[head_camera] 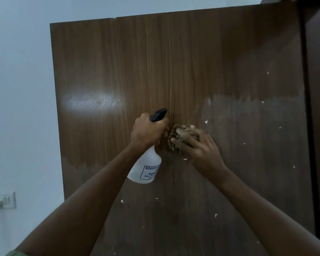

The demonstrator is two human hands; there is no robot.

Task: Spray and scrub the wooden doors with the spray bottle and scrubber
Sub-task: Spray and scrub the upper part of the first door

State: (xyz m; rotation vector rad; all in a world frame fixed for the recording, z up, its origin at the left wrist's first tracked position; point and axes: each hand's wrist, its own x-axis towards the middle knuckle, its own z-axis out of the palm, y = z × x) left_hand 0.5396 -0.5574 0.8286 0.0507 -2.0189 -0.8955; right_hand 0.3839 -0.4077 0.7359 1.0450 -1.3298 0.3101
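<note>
The left hand (pixel 148 132) grips the spray bottle (pixel 146 167) at its neck, nozzle toward the wooden door (pixel 174 61). The right hand (pixel 198 146) presses the scrubber (pixel 175 137) against the door with curled fingers. The scrubber is likely soft and compressible; the door surface looks wet, probably slippery.

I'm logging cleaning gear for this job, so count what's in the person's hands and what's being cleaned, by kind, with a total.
Spray bottles: 1, the white spray bottle gripped by the left hand
Scrubbers: 1, the scrubber pressed to the door by the right hand
Wooden doors: 1, the wooden door
Total: 3
</note>
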